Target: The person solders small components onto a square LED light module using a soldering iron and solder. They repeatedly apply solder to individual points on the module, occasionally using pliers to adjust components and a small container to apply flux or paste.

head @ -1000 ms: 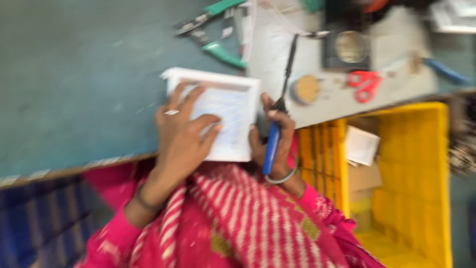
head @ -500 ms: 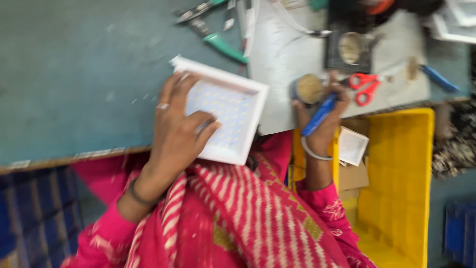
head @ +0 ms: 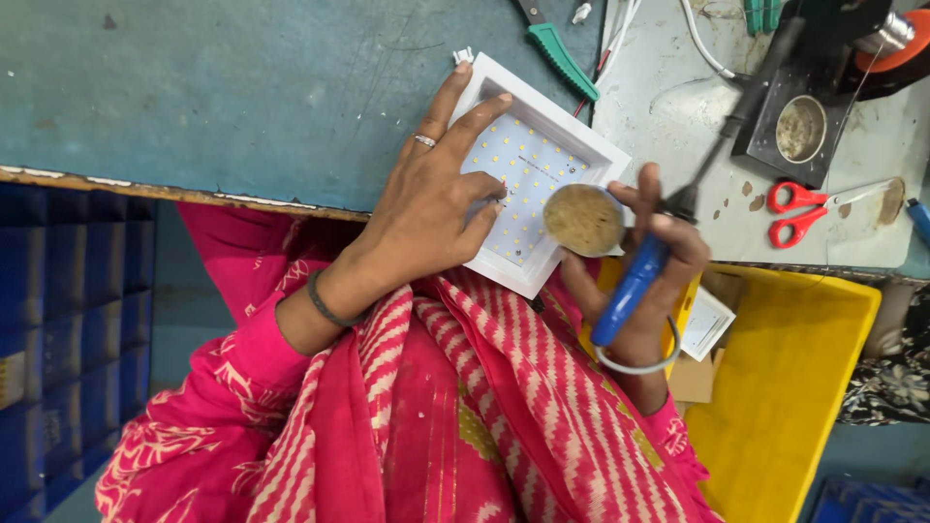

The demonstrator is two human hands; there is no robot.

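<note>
Now the left hand (head: 431, 208) lies flat on a square white light panel (head: 531, 174) with rows of small dots, fingers spread over its left part and pressing it down; the panel rests half on the near edge of the blue-green table (head: 223, 87) and half over the person's lap. The right hand (head: 644, 266) is closed around the blue handle of a soldering iron (head: 678, 208), whose dark shaft points to the far right; the same hand also holds a small round tin (head: 583, 220) with brownish paste, just at the right corner of the panel. Far right stand a dark holder (head: 799, 126) and red scissors (head: 804, 211); a green-handled plier (head: 557, 48) lies beyond the panel; a yellow crate (head: 794, 387) sits near right.
</note>
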